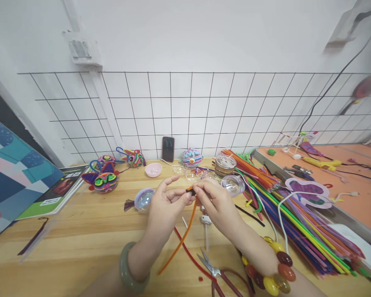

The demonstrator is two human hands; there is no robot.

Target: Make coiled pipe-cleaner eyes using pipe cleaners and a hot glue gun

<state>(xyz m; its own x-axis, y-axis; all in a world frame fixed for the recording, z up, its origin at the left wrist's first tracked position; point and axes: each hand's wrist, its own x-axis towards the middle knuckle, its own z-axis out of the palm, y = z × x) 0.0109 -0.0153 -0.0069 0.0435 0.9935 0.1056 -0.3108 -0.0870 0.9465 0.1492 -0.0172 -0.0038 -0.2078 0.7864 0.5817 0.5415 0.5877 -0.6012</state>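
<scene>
My left hand (165, 204) and right hand (218, 198) meet over the middle of the desk (111, 231), the tips of thumb and forefinger close together on each. My right fingers are clamped on the top of an orange pipe cleaner (174, 253), and my left fingers close in on a small black piece (190, 190) at the same spot; just how the two join is hidden by my fingertips. The rest of the orange length hangs down and curves to the left, crossing in view a red pipe cleaner (193, 259). Scissors (215, 272) with red handles lie below my hands, blades spread. Beside my left hand is a clear dome (144, 199) with a dark tassel at its outer end. Beyond are a pink bowl (153, 174), a phone (168, 149) leaning against the wall grid, and a striped ball (192, 157). Off to my left sits a colourful ball with ears (105, 182). On my right spreads a big bundle of pipe cleaners (299, 227), many colours together.
</scene>
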